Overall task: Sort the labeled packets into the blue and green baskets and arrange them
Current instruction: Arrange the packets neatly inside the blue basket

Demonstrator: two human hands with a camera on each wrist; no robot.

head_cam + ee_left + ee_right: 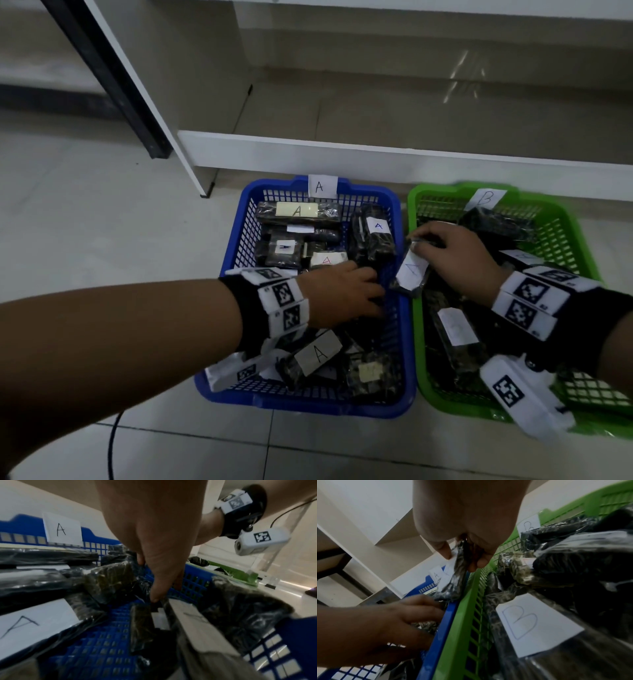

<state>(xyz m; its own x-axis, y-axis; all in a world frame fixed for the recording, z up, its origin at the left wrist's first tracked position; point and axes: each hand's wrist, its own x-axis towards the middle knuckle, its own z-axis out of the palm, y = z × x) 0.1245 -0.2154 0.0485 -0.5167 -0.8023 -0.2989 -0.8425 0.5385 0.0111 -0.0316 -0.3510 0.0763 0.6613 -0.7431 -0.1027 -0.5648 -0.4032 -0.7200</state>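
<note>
Sorting looks nearly done: A packets fill my blue basket (236, 236), B packets the green basket (561, 236). My right hand (455, 260) pinches an A-labelled packet (411, 274) over the shared rims; my left hand (342, 294) reaches in, grip unclear. Baskets sit on tiled floor below a white shelf (376, 150)

Left hand (154, 536) reaches down into the blue basket (195, 584), fingertips (155, 599) touching a dark packet (145, 626) on the mesh floor near the right wall. An A tag (61, 529) sits on the far rim. Left, a packet labeled A (30, 623) lies near. Far right, the right wrist's camera (260, 540) hangs over the green basket (240, 574).
</note>
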